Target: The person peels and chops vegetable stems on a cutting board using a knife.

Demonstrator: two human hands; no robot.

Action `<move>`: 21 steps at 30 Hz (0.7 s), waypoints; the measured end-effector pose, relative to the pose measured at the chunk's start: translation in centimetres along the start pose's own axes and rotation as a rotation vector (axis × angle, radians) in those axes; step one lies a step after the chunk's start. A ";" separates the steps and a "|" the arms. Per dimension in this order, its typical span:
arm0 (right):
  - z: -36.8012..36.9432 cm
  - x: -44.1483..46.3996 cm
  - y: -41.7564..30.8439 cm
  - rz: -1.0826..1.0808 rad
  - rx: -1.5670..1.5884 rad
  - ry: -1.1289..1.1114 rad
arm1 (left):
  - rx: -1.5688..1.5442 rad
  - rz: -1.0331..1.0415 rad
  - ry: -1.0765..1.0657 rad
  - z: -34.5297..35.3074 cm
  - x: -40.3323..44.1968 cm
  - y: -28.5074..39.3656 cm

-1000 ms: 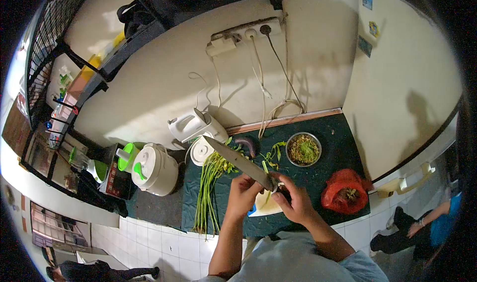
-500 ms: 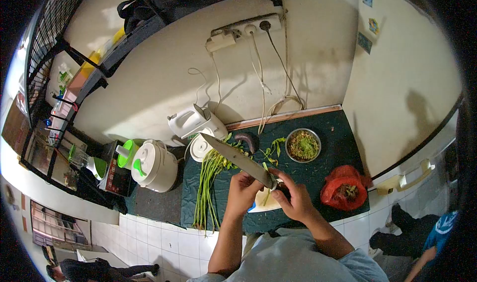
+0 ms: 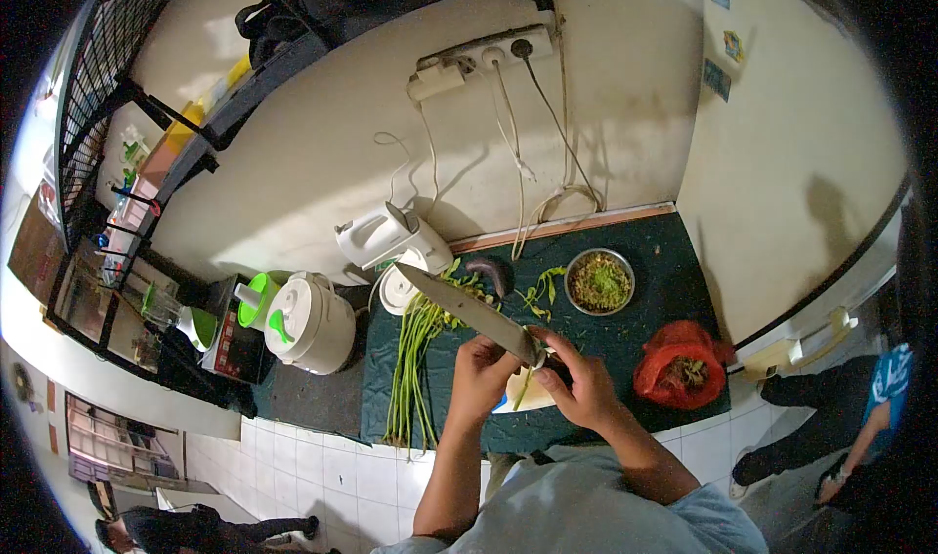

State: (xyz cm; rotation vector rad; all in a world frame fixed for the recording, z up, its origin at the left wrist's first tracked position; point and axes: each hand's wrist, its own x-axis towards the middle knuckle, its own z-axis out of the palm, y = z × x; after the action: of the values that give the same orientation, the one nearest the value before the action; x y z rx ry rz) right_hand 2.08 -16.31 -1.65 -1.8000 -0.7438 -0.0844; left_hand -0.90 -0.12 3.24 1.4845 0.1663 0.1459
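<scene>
Head view: left hand (image 3: 476, 383) and right hand (image 3: 589, 393) bunched at knife (image 3: 467, 308), exact hold unclear; chopped greens (image 3: 604, 280) in bowl (image 3: 632, 288), one o'clock; long stems (image 3: 410, 368) uncut, nine o'clock

We find the worktop (image 3: 508, 438) dressed in dark green cloth (image 3: 650, 295), with a grey mat (image 3: 313, 396) at its left end. At the mat we record a white lidded appliance (image 3: 322, 334). On the cloth we note long-stemmed greens (image 3: 412, 368), their stems towards the front edge; behind them, a purple eggplant (image 3: 488, 273); beside it, loose leaves (image 3: 540, 295); then a metal bowl (image 3: 569, 295) of chopped greenery (image 3: 603, 282). We list a red net bag (image 3: 653, 383) near the right edge and a partly hidden white board (image 3: 532, 399) at the front.
</scene>
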 end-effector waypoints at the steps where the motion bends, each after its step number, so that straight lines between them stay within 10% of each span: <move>1: 0.1 -0.1 0.2 -0.015 -0.003 0.012 | -0.010 -0.003 0.005 0.0 0.0 -0.1; 15: 0.8 -0.3 1.6 0.089 0.095 0.047 | 0.047 0.001 -0.080 -0.5 0.2 -0.8; 21: 1.8 0.2 4.1 0.678 0.842 -0.014 | 0.203 -0.019 0.134 -1.1 0.8 -2.5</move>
State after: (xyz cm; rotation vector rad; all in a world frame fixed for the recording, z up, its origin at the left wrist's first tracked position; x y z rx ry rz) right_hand 3.84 -15.33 -5.64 -1.1427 -0.0910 0.6059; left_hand -0.35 0.96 0.68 1.6753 0.3108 0.2189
